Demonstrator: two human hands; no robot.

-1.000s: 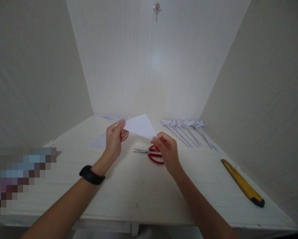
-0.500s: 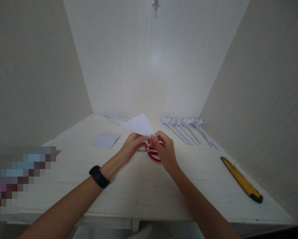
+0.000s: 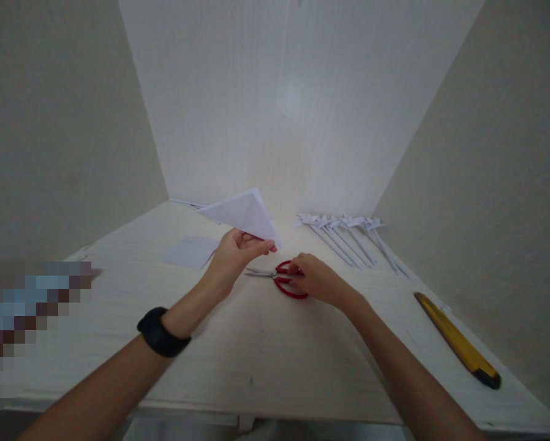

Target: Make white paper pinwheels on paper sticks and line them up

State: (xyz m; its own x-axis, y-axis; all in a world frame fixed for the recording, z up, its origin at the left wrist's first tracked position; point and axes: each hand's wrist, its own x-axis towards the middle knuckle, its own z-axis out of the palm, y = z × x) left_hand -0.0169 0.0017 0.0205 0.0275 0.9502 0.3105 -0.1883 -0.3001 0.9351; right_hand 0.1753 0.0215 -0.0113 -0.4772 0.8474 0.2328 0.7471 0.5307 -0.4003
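My left hand [image 3: 245, 250] pinches a folded sheet of white paper [image 3: 242, 211] by its lower edge and holds it up above the table. The paper has a triangular shape with a crease. My right hand [image 3: 314, 275] is down at a pair of scissors [image 3: 284, 292] with red handles, its bent fingers closed on the handle loops. The scissors lie on the table with their blades pointing left and slightly apart. Behind my left wrist lies a flat white paper square [image 3: 187, 251], partly covered by the hand.
Several folded paper pieces with thin stems [image 3: 343, 236] lie in a row at the back right. Thin paper sticks [image 3: 185, 203] rest at the back left. A yellow cutter knife [image 3: 456, 340] lies near the right edge. Walls enclose the white table [image 3: 256, 355].
My right hand has let go of the folded paper and moved down to the scissors' handles. My left hand has shifted left and up with the paper.
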